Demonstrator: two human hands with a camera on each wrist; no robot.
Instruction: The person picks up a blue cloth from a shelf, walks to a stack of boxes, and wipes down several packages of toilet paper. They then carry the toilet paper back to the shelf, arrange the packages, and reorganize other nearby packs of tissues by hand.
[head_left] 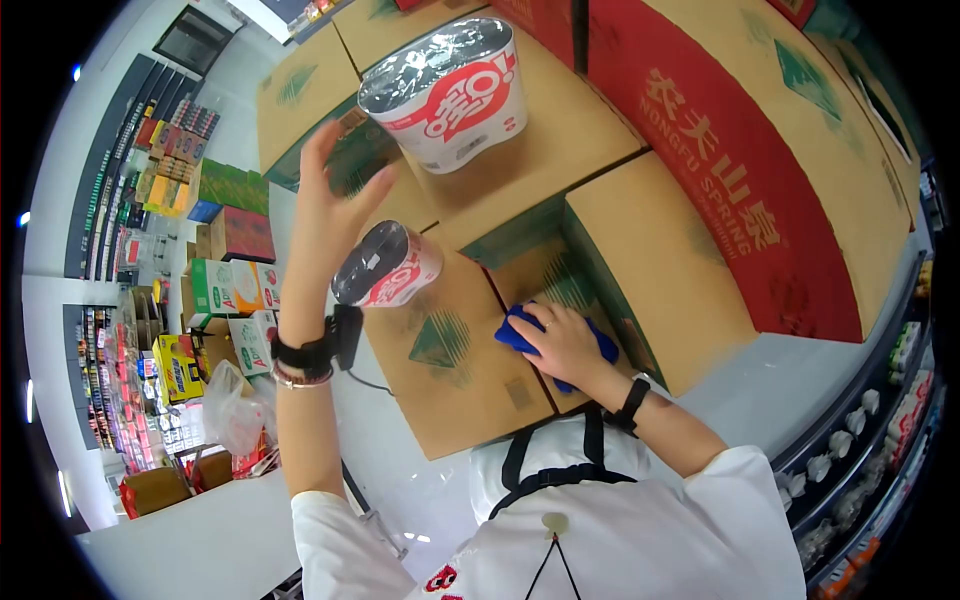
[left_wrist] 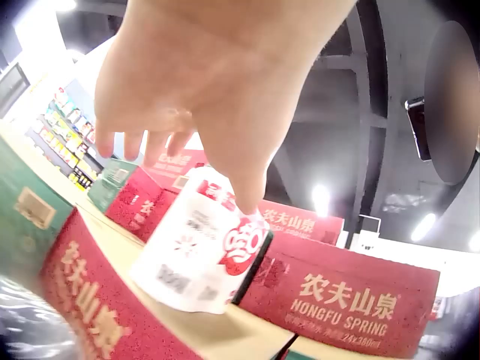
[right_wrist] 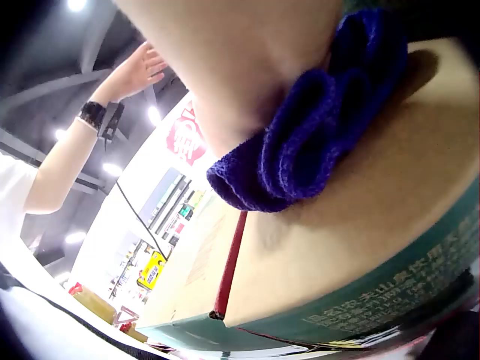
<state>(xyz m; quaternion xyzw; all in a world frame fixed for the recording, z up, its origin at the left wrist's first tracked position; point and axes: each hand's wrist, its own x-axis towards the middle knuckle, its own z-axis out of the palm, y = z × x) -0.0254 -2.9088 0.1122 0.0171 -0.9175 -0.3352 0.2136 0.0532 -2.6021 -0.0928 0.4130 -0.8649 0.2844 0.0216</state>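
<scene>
My left hand [head_left: 335, 195] is raised over the left side of the cartons, thumb and fingers spread, holding nothing. Beside it stands a large white pack [head_left: 465, 110] with a red logo and shiny film over its dark top. In the left wrist view the thumb overlaps a white pack [left_wrist: 191, 255]. A smaller, similar pack [head_left: 410, 275] stands below the left hand on a near carton. My right hand [head_left: 562, 345] grips a bunched blue cloth [head_left: 515, 332] against a carton's top; its thick folds [right_wrist: 300, 150] show under the palm in the right wrist view.
Cardboard cartons [head_left: 460, 400] with green marks form a stepped stack. A taller carton [head_left: 660, 270] rises right of the blue cloth, with a red printed panel [head_left: 710, 180] behind. Stocked shelves [head_left: 850, 440] run along the right. Boxes [head_left: 235, 285] and a plastic bag [head_left: 237, 410] are left.
</scene>
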